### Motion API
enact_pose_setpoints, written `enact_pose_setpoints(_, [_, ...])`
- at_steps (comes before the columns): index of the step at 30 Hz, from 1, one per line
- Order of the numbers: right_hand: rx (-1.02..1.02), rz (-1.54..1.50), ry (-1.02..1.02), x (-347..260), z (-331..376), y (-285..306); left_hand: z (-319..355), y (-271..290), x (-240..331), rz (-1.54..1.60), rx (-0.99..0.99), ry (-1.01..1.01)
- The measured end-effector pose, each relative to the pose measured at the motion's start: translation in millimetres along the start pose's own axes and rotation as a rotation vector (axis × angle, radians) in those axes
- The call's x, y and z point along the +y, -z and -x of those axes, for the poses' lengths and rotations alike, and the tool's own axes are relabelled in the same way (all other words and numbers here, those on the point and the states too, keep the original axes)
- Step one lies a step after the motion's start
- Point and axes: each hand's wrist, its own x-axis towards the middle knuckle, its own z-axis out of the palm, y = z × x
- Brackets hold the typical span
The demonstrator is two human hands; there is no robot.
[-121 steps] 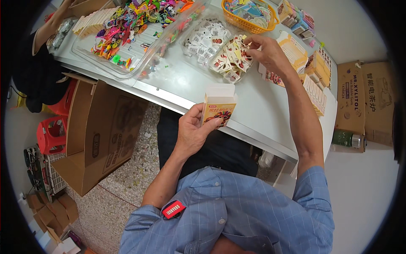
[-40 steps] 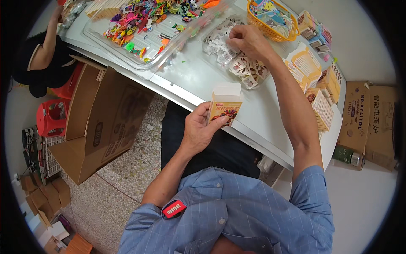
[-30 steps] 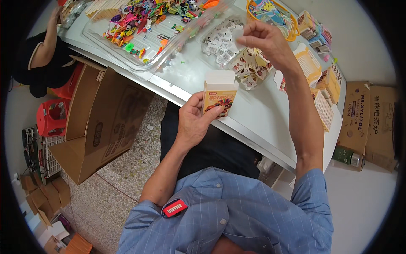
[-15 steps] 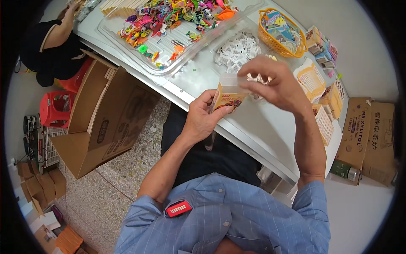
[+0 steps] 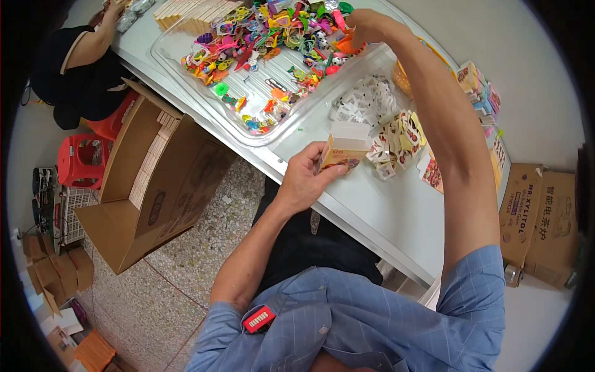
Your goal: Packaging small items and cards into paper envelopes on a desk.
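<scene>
At table edge [image 5: 372,239], left grip [image 5: 304,181] clasping open-topped yellow box [image 5: 347,155], long axis leaning away, right grip [image 5: 372,27] unclear

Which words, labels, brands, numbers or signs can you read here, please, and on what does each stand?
I'll leave wordings uncopied.
Brown cardboard at far right: dark lettering, legible.
Red shirt tag: pale lettering, too small.
Yellow paper carton in the left hand: print too small.
Large open cardboard box: print too blurred.
White packets: marks too small.
</scene>
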Motion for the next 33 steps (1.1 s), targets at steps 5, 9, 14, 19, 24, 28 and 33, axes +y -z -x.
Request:
enact_pose_setpoints(5, [-0.165, 0.079, -0.03, 37, -39, -35, -4, -4, 2, 0.08, -0.022, 0.009])
enact_pose_setpoints(9, [0.092, 0.014, 0.039, 69, -16, -19, -6, -6, 5, 0.122, -0.043, 0.041])
enact_pose_setpoints(14, [0.223, -0.6, -0.054, 52, 55, 7, -7, -3, 6, 0.095, -0.033, 0.03])
enact_pose_setpoints(19, [0.253, -1.018, -0.051, 27, 101, 21, -4, -3, 5, 0.055, -0.005, -0.013])
enact_pose_setpoints(24, [0.287, -1.24, 0.112, 29, 141, 1, 3, -10, 9, 0.045, 0.041, -0.015])
enact_pose_setpoints(28, [0.275, -1.112, 0.281, -5, 191, -4, 13, -23, 13, 0.034, 0.027, -0.003])
enact_pose_setpoints(33, [0.177, -0.662, 0.323, -45, 253, 12, 20, -36, 14, -0.036, -0.027, -0.057])
